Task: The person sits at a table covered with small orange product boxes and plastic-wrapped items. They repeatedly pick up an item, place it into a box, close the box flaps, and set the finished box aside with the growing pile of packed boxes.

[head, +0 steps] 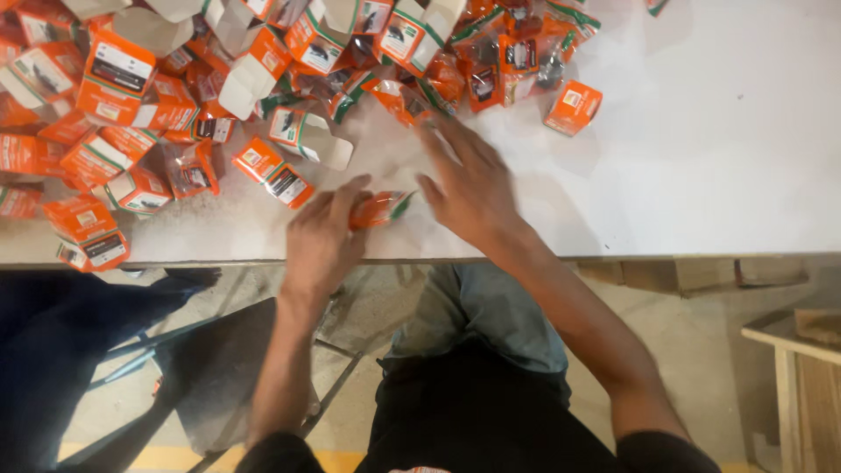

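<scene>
My left hand (320, 241) rests at the near edge of the white table (718, 158) and grips one end of a small orange plastic packet (381, 208). To the packet's right, my right hand (469, 180) lies flat with fingers spread, pointing toward the pile and touching the packet's right end. A folded orange box (273, 172) lies just left of my left hand. An open white-and-green box (307, 133) sits behind it.
Several orange and white small boxes (114, 74) and shiny packets (499, 61) are heaped across the table's far left and middle. One orange box (572, 107) stands apart on the right. A dark chair (210, 368) and wooden bench (797, 350) stand below.
</scene>
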